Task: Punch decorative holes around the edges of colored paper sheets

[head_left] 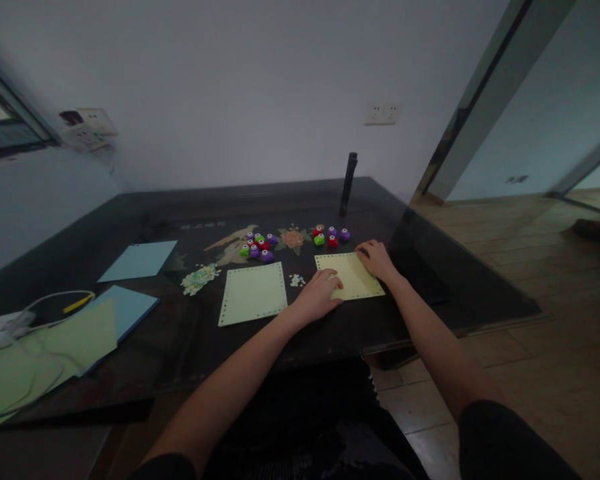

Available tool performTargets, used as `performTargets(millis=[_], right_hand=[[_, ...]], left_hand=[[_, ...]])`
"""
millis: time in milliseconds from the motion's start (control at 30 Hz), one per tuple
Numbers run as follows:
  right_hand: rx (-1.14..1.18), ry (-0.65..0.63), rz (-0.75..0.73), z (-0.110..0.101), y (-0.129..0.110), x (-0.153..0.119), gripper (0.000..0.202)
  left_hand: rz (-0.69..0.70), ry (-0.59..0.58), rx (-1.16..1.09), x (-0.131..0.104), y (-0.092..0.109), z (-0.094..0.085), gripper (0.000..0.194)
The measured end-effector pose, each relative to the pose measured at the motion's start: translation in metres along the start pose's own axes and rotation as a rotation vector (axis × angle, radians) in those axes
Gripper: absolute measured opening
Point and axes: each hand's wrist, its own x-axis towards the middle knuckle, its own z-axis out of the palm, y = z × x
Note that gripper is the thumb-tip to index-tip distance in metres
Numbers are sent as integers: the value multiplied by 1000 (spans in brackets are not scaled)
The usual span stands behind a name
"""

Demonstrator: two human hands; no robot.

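In front of me lies a pale yellow sheet of paper (356, 279) with small punched holes along its edges. My left hand (320, 295) rests over its left edge, fingers bent and apart from the thumb. At the upper right edge, my right hand (376, 259) has its fingers curled on the paper. A pale green sheet (254, 292), also hole-edged, lies left of my left hand. Between the sheets is a small pile of paper bits (297, 281). Beyond the yellow sheet stand several small red, green and purple craft punches (332, 237).
Another cluster of craft punches (258, 246) sits behind the green sheet. A larger heap of paper bits (200, 279) lies to its left. Blue paper (139, 261), stacked green sheets (55, 350) and a white cable (55, 293) occupy the table's left. A black upright object (349, 185) stands at the back.
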Motion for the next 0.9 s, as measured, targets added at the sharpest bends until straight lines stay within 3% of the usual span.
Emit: performTargets(millis=[233,400,500,633,767,900], right_hand=[[74,122,21,-12,-6,1,21],[188,213,-86,-39,-44,-3,20],[305,218,-240,-48,-86,-7,17],[373,44,-436,-32,-146,-5,13],[202,-157,-504,3,-191,9,23],[52,-250,-490,25,-213,19,42]], left_hand=[[-9,3,50,0,9,-12,39],[97,81,-1,-13,10,-63,23],[57,139,52,-37,-20,-100,18],[-167,238,251,-79,-84,-126,17],[-255,256,341,-108,-127,-122,27],[-295,209,362,-115,-136,-104,48]])
